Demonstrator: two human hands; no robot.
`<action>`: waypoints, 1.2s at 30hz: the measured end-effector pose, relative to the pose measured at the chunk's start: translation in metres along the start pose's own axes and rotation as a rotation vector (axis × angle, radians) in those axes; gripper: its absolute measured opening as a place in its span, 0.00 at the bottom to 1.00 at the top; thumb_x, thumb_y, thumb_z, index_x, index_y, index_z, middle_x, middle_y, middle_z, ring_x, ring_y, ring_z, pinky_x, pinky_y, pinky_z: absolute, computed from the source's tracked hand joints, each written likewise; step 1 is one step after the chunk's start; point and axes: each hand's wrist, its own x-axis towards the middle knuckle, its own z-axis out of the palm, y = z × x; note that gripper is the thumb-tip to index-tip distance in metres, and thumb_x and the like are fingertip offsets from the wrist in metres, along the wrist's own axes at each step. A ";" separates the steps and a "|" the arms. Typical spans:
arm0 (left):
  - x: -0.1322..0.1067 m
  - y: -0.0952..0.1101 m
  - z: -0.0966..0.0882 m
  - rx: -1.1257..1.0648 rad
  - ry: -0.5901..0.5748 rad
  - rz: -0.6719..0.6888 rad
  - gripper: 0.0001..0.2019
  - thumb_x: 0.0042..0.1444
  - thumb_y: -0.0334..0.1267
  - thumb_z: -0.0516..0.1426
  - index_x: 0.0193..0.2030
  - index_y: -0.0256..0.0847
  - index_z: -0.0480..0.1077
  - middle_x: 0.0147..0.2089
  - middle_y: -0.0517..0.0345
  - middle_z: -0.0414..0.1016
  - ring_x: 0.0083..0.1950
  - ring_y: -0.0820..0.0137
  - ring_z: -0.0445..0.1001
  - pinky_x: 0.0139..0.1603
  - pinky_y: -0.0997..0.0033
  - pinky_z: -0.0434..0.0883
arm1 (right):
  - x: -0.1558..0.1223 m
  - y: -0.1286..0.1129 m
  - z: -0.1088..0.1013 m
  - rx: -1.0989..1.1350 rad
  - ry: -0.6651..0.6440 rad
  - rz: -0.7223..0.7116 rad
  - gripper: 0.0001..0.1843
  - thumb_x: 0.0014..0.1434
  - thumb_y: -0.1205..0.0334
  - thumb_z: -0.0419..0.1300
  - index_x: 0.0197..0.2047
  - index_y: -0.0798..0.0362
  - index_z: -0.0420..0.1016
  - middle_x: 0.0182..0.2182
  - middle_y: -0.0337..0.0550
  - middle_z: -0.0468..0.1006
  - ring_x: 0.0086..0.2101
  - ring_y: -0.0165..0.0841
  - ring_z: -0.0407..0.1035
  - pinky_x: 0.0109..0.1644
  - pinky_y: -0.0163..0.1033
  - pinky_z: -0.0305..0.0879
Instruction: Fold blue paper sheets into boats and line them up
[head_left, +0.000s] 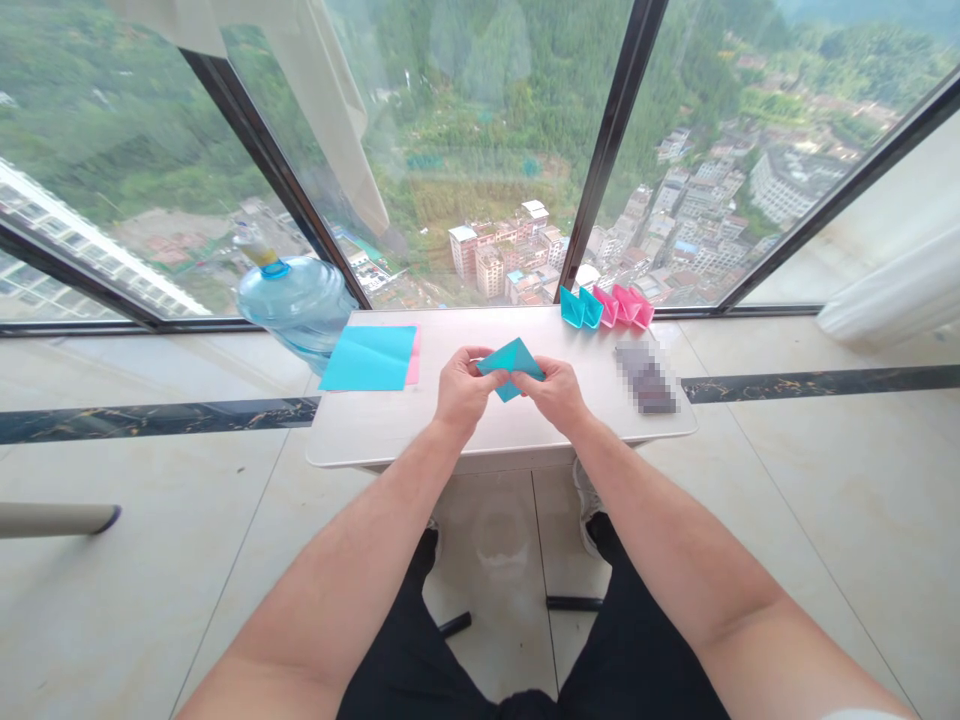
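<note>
Between my two hands is a piece of folded blue paper [515, 356], shaped like a diamond with a peak at the top. My left hand [465, 388] pinches its left side, thumb in front and fingers behind. On the other side my right hand [555, 392] grips the right corner, its thumb close to the left thumb. The paper is held above the middle of a small white table [390, 430]. Folded paper boats, blue [580, 308] and pink [626, 307], stand in a row at the back right.
Flat blue sheets [369, 358] lie over a pink sheet [414, 356] at the table's left. A large water jug [296, 305] stands beside them, behind the left edge. A blurred dark object [646, 378] lies at the right. Tall windows rise behind the table.
</note>
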 end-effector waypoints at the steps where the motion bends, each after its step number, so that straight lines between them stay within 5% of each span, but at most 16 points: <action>1: 0.000 0.000 0.000 -0.002 -0.014 -0.011 0.23 0.33 0.34 0.70 0.39 0.39 0.71 0.30 0.61 0.78 0.31 0.70 0.75 0.35 0.70 0.71 | 0.000 0.000 0.000 -0.001 0.000 -0.010 0.11 0.50 0.54 0.65 0.25 0.54 0.75 0.20 0.35 0.69 0.25 0.28 0.61 0.30 0.35 0.58; 19: 0.005 0.000 -0.012 -0.050 -0.169 -0.092 0.20 0.42 0.48 0.69 0.38 0.37 0.76 0.32 0.56 0.79 0.33 0.68 0.77 0.40 0.62 0.77 | 0.004 0.004 -0.006 0.053 0.000 0.041 0.10 0.48 0.55 0.65 0.26 0.53 0.75 0.20 0.35 0.69 0.24 0.29 0.62 0.30 0.36 0.63; 22: 0.003 0.003 -0.012 0.062 -0.210 -0.042 0.20 0.42 0.45 0.70 0.41 0.38 0.76 0.32 0.57 0.79 0.32 0.68 0.76 0.36 0.65 0.75 | 0.003 0.007 -0.007 0.027 -0.025 0.028 0.12 0.48 0.54 0.66 0.24 0.53 0.74 0.20 0.35 0.69 0.24 0.29 0.62 0.29 0.36 0.63; 25: 0.003 0.005 -0.013 0.248 -0.230 0.013 0.15 0.39 0.41 0.71 0.33 0.37 0.76 0.28 0.58 0.77 0.30 0.69 0.74 0.32 0.70 0.71 | 0.002 0.008 -0.006 -0.050 -0.069 0.004 0.13 0.48 0.53 0.66 0.22 0.53 0.72 0.19 0.35 0.69 0.24 0.29 0.62 0.29 0.36 0.61; 31: 0.007 0.003 -0.022 0.372 -0.325 -0.064 0.12 0.41 0.44 0.68 0.25 0.37 0.78 0.23 0.57 0.74 0.26 0.70 0.70 0.29 0.70 0.66 | 0.001 0.004 -0.007 -0.123 -0.101 0.032 0.14 0.48 0.52 0.66 0.22 0.54 0.74 0.18 0.36 0.72 0.24 0.31 0.66 0.28 0.35 0.61; 36: 0.009 0.006 -0.024 0.371 -0.246 -0.027 0.09 0.40 0.42 0.67 0.24 0.38 0.78 0.21 0.59 0.73 0.25 0.71 0.68 0.28 0.71 0.64 | 0.005 0.003 -0.011 -0.066 -0.065 0.075 0.14 0.47 0.52 0.67 0.21 0.53 0.73 0.17 0.37 0.73 0.22 0.28 0.64 0.27 0.35 0.60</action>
